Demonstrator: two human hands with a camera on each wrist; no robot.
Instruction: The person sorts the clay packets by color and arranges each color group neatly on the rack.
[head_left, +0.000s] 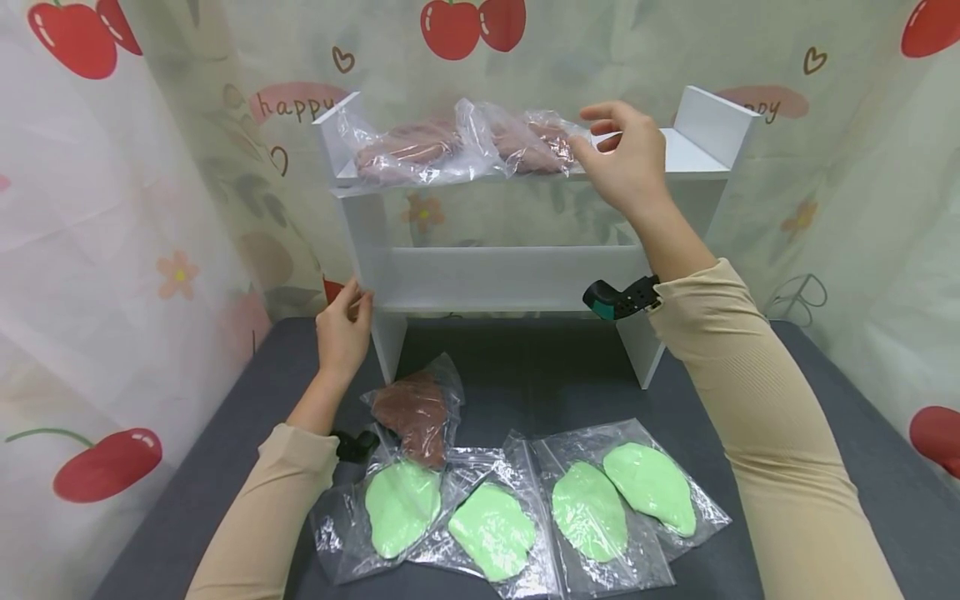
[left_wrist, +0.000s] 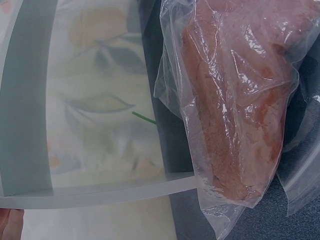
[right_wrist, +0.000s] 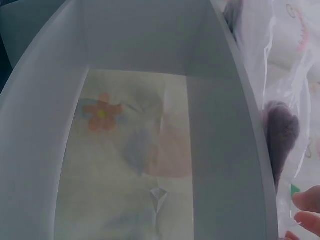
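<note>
Two clear plastic bags lie on the top board of a white shelf (head_left: 510, 279), each with something reddish-brown and lumpy inside: a left bag (head_left: 412, 150) and a right bag (head_left: 528, 143). My right hand (head_left: 628, 158) is at the right bag's right end, its thumb at the plastic and its fingers bent and spread apart. Low at the shelf's left side panel, my left hand (head_left: 343, 329) rests with fingertips against the edge. Another bagged brown piece (left_wrist: 240, 110) lies on the table below it.
Several bagged flat green pieces (head_left: 491, 529) lie along the front of the dark table (head_left: 712, 400). A thin cable (head_left: 802, 292) is behind the shelf on the right. Printed curtains (head_left: 180, 108) surround the table.
</note>
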